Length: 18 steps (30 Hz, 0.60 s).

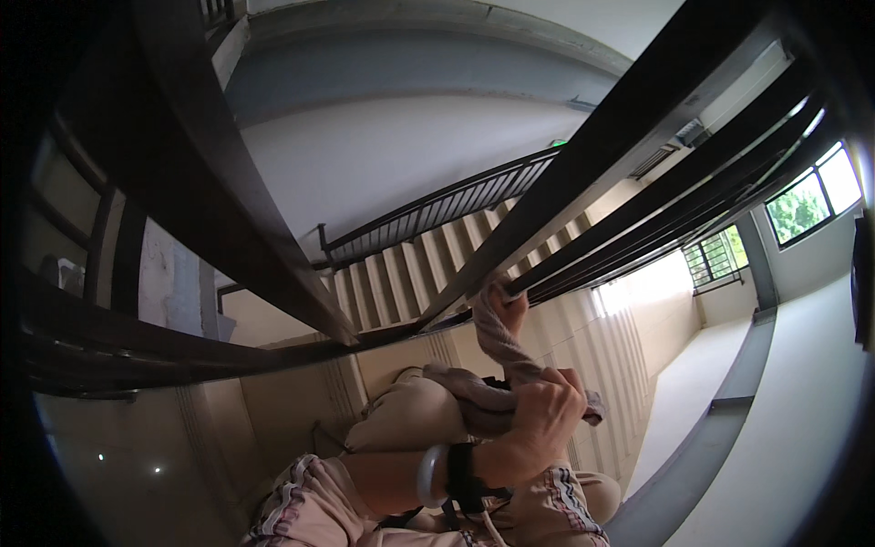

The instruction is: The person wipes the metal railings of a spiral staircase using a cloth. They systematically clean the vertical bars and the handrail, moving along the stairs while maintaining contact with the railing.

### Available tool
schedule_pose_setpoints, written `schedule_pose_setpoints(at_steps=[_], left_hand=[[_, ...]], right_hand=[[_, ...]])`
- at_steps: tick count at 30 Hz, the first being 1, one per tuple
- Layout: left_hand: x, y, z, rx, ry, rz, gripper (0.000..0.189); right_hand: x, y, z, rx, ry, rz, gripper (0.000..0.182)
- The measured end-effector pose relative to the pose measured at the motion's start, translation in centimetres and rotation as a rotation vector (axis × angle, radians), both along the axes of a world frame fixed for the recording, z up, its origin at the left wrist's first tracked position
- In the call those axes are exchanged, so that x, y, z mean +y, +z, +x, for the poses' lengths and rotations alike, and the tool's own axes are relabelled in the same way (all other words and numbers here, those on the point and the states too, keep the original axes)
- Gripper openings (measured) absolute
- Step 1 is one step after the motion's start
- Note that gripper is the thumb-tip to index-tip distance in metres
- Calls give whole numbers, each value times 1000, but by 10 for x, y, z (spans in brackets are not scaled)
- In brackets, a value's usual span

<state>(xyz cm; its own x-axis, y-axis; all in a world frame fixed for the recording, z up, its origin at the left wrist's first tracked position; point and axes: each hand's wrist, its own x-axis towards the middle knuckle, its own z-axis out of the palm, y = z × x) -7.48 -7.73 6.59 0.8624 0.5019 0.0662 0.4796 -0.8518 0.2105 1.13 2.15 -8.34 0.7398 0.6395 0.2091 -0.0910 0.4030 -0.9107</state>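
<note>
A twisted grey-brown cloth (497, 331) runs from the dark metal stair railing (547, 212) down towards my lap. My left hand (550, 403), with a pale bangle and a black band on its wrist, is closed around the cloth's lower stretch. Farther off, my right hand (513, 308) grips the upper end close against the railing bars. Whether the cloth passes around a bar there cannot be made out. Most of my right forearm is hidden behind my left hand. A loose length of the cloth (472, 393) hangs over my bent leg.
Thick dark rails rise close in front on both sides. Beyond them a flight of stairs (410, 280) with its own handrail (437, 198) goes along a white wall (383, 150). Tiled steps (601, 362) lie to my right. Windows (813, 195) are at the far right.
</note>
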Motion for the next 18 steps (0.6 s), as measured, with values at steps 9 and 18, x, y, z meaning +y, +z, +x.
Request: schedule_pose_setpoints(at_steps=[9, 18], left_hand=[[-27, -8, 20, 79, -144, -47, 36], [-22, 6, 12, 112, -212, -55, 37]], right_hand=[[-43, -78, 59, -166, 132, -286, 16], [-41, -72, 41, -118, -94, -222, 19]])
